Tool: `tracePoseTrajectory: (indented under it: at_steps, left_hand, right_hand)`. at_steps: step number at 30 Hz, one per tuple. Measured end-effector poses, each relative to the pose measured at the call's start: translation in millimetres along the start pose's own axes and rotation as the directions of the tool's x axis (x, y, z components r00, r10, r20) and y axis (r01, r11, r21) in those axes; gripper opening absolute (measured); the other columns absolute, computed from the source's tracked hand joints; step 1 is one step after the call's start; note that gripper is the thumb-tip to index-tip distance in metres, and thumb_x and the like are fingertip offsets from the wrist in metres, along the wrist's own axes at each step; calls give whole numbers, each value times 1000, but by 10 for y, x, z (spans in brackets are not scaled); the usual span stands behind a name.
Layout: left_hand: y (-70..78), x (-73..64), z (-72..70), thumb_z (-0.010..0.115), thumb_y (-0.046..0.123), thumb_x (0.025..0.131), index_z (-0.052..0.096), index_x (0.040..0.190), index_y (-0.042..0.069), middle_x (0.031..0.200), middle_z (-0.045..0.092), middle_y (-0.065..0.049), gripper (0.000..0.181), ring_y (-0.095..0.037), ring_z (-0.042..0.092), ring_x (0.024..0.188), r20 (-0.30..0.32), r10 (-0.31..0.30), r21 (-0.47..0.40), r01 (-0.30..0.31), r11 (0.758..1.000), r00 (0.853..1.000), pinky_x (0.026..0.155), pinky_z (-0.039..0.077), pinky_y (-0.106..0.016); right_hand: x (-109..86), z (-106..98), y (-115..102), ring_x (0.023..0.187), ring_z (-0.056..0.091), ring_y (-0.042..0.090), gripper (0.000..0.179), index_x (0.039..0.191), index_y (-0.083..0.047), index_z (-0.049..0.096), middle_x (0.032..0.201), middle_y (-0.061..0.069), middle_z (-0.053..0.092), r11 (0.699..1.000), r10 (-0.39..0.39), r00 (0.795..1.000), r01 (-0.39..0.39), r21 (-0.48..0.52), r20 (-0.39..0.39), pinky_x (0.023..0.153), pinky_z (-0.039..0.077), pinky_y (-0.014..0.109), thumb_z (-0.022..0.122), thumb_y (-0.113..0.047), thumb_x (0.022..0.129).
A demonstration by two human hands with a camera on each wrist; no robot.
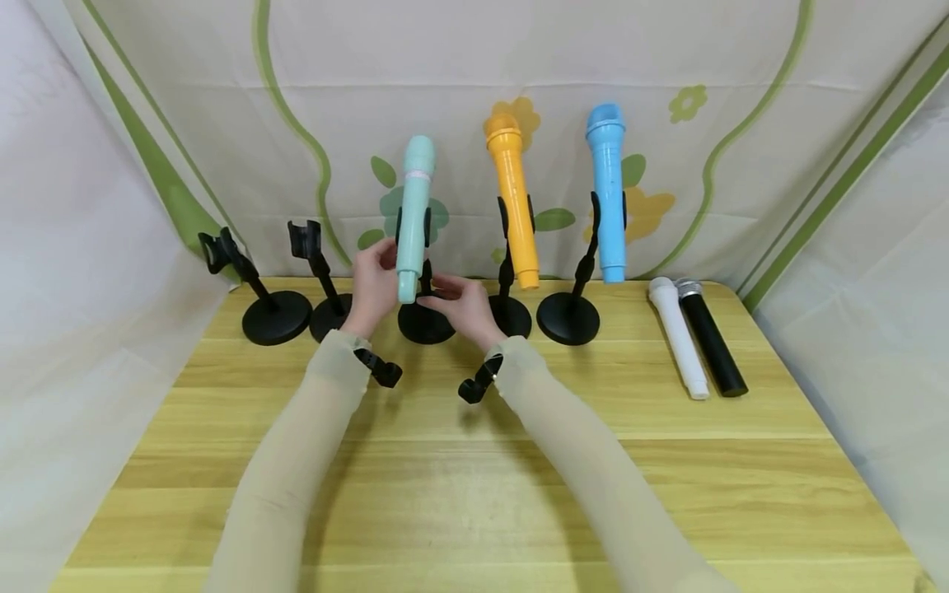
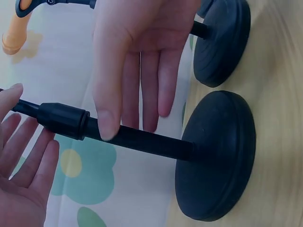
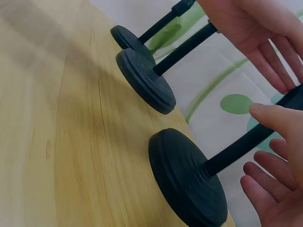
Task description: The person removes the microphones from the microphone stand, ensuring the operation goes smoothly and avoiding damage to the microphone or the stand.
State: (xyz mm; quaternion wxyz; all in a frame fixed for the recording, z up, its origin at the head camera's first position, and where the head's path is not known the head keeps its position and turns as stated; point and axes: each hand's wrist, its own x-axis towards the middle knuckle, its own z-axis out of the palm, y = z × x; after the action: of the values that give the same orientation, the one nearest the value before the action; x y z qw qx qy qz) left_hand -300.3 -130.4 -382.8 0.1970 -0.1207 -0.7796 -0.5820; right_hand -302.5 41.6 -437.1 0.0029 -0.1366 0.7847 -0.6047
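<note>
A mint-green microphone (image 1: 414,222) sits tilted in the clip of a black microphone stand (image 1: 426,325) with a round base. My left hand (image 1: 374,280) is at the upper part of this stand; its thumb and fingers hold it around the collar (image 2: 64,120). Lower down, my right hand (image 1: 469,309) has its thumb against the pole (image 2: 147,142), while its other fingers (image 3: 265,184) extend loosely spread beside it. The left wrist view shows the base (image 2: 215,156) beside the table edge. My left index finger is partly hidden.
To the right, an orange microphone (image 1: 511,198) and a blue microphone (image 1: 608,193) sit on stands. Two stands without microphones, one outer (image 1: 276,317) and one inner (image 1: 326,309), are left. A white microphone (image 1: 678,338) and a black microphone (image 1: 712,338) lie at right. A patterned curtain (image 1: 556,49) hangs behind.
</note>
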Motion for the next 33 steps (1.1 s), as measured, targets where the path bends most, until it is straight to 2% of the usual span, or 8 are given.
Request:
tracePoseTrajectory:
  at_steps: [7,12,19,26,33]
  left_hand:
    - [6,42,8,73,9,96,73,118,-3,104,73,-19,26,-23,68,90,-3,-8,-5,8,1000,1000,83,54,-30]
    - [-9,49,30,74,8,95,75,112,-3,99,72,-18,20,-22,66,86,-16,-5,1,5,1000,1000,83,53,-31]
    - [436,-92,23,67,-3,95,74,109,-9,99,71,-26,17,-29,67,88,-12,40,8,-40,999,999,83,54,-30]
    - [512,-155,11,68,-3,96,73,111,-10,103,70,-27,18,-38,69,96,4,57,22,-58,998,998,90,56,-44]
    - [584,-273,-47,70,-3,94,73,108,-10,98,71,-25,16,-35,70,91,-3,125,6,-125,992,992,85,58,-34]
  right_hand:
    - [57,72,-20,103,69,14,33,125,-9,73,115,3,73,999,-7,999,5,-33,-45,90,55,27,78,-19,94]
    - [73,82,22,103,68,12,27,121,-8,75,112,1,73,999,-21,997,19,-37,-70,91,54,26,75,-19,96]
    - [83,66,44,103,68,12,24,118,-8,76,111,1,74,998,-47,995,44,-39,-88,91,54,26,75,-19,96]
    - [26,64,45,101,68,12,23,117,-8,76,110,1,74,995,-93,991,88,-54,-95,89,55,27,75,-18,96]
    - [-133,44,-15,99,70,11,24,118,-10,76,109,0,75,983,-181,982,178,-47,-47,87,56,26,76,-17,95]
